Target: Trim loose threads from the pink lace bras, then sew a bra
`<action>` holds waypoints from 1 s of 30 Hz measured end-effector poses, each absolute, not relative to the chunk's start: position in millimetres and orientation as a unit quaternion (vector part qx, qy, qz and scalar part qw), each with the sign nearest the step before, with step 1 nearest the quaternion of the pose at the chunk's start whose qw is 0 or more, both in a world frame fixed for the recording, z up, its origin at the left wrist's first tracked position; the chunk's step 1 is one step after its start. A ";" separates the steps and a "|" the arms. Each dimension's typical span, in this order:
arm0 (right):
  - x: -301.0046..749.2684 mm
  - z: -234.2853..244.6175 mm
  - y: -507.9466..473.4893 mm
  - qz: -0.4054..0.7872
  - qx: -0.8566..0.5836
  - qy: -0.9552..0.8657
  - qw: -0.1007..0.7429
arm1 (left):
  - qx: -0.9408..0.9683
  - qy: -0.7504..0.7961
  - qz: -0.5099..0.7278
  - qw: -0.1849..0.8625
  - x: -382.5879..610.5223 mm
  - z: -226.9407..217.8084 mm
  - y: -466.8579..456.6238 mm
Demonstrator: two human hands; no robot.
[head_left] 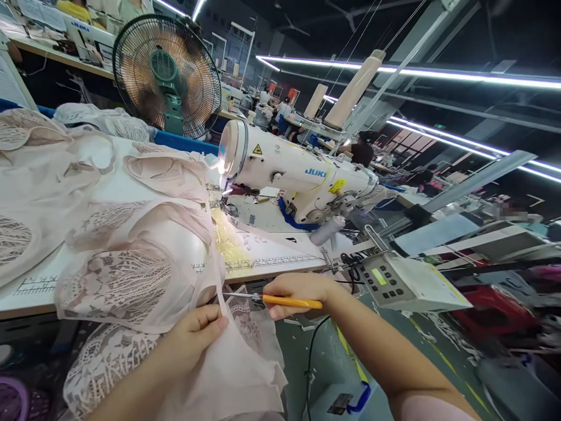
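Observation:
My left hand (197,333) pinches the edge of a pale pink lace garment (127,286) just off the front edge of the sewing table. Part of the fabric lies on the table and part hangs below it. My right hand (293,292) is closed around the orange handle of a pair of scissors (293,302). Their metal blades point left and reach a narrow strip of the fabric beside my left fingers. Whether the blades touch the cloth, I cannot tell. Behind my hands, the fabric runs up toward the needle area of a white sewing machine (280,164) with its lamp lit.
A large fan (164,76) stands behind the table. More pale garments (30,158) are piled at the left. Thread cones (355,90) rise behind the machine, and a control box (394,280) juts out at the right. A cable (310,356) hangs below the table edge.

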State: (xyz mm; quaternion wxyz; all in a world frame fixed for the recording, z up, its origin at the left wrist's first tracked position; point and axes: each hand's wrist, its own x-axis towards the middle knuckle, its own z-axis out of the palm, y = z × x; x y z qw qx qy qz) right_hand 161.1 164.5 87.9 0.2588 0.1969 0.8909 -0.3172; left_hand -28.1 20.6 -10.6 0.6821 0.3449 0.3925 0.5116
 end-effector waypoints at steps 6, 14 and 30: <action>146.6 103.4 172.4 -0.280 0.208 0.883 0.314 | 0.294 0.355 0.501 0.733 -32.2 -14.9 18.9; 134.5 105.0 172.1 -0.252 0.193 0.889 0.330 | 0.270 0.311 0.486 0.771 -35.3 -22.4 19.9; 141.9 87.5 164.5 -0.378 0.245 0.882 0.136 | 0.376 0.387 0.483 0.689 -36.0 -6.8 18.3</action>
